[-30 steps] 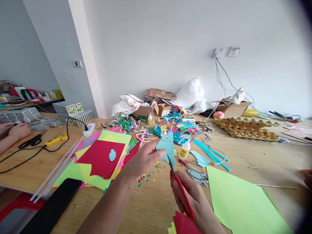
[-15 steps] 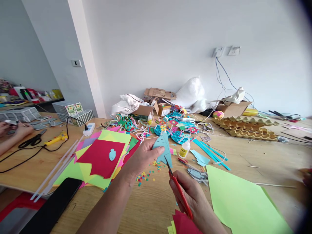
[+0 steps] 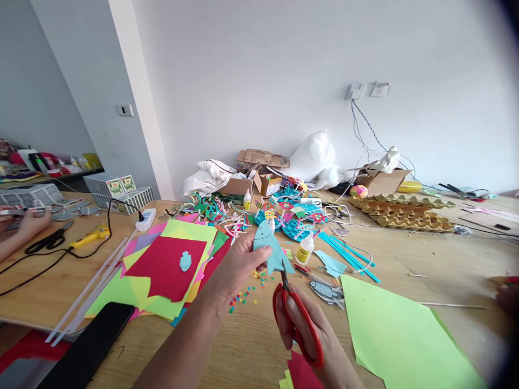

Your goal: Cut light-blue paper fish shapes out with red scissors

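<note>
Between thumb and fingers, my left hand pinches a light blue paper piece with a fish drawn on it. My right hand has its fingers in the red handles of the scissors. The scissor tips meet the lower edge of the blue paper. Small coloured paper dots lie on the table behind my left wrist. A small blue cut-out fish rests on the red sheet at the left.
A glue bottle stands beyond my hands. Green paper lies at the right, a black phone at the lower left. Egg trays and craft pieces sit further back. Another person's hands are at the far left.
The scissor handles have spread apart and turned. The blue paper has tilted in my left hand, and its lower edge has swung right. The view has shifted slightly.
</note>
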Demonstrator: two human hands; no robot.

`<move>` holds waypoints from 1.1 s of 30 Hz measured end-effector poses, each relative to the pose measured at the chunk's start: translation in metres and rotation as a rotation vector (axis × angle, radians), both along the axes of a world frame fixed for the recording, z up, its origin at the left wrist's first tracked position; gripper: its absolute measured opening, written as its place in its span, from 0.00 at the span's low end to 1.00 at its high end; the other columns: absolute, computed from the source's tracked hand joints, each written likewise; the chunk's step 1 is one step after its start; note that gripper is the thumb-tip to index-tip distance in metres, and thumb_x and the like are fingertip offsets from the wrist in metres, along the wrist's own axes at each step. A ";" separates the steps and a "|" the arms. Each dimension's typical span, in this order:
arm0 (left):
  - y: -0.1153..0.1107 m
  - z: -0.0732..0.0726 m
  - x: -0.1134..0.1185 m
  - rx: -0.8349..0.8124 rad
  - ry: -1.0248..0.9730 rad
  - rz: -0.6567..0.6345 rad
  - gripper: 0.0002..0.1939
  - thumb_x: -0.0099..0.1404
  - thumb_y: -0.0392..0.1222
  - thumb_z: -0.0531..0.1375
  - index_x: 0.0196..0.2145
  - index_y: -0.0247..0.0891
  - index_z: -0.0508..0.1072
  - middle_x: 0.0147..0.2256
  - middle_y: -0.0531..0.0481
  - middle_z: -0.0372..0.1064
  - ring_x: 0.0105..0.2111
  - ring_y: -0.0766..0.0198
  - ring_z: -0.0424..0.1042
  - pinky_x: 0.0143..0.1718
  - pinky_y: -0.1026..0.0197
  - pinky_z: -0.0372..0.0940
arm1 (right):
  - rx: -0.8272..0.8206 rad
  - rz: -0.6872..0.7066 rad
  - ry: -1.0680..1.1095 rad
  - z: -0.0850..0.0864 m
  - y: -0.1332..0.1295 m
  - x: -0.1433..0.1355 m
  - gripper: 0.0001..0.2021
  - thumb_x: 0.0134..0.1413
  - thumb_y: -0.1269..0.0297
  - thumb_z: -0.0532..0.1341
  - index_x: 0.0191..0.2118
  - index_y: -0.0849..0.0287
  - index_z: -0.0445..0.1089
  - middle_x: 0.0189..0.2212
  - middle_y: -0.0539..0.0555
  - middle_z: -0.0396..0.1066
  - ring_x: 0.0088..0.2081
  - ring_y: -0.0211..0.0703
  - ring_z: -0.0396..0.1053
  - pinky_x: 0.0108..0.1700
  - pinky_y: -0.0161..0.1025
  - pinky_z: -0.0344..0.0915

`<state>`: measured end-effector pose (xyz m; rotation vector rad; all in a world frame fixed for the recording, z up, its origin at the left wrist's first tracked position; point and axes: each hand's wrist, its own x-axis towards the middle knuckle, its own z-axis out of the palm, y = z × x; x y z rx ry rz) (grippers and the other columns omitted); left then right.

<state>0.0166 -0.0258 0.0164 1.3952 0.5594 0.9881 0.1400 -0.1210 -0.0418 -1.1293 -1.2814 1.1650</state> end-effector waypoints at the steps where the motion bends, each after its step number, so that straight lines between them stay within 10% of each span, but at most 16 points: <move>1: -0.002 0.001 0.002 -0.017 -0.005 0.004 0.08 0.54 0.43 0.58 0.24 0.38 0.62 0.20 0.58 0.59 0.20 0.72 0.57 0.23 0.68 0.54 | 0.017 -0.006 0.020 0.000 0.000 -0.001 0.21 0.59 0.45 0.52 0.24 0.57 0.58 0.14 0.44 0.58 0.17 0.33 0.52 0.23 0.33 0.50; 33: -0.018 -0.008 0.018 -0.082 0.016 0.050 0.09 0.52 0.44 0.59 0.24 0.38 0.62 0.20 0.58 0.55 0.23 0.70 0.54 0.26 0.65 0.52 | 0.056 0.034 0.223 -0.001 0.004 0.004 0.21 0.59 0.45 0.53 0.26 0.58 0.60 0.16 0.44 0.57 0.16 0.32 0.52 0.20 0.32 0.46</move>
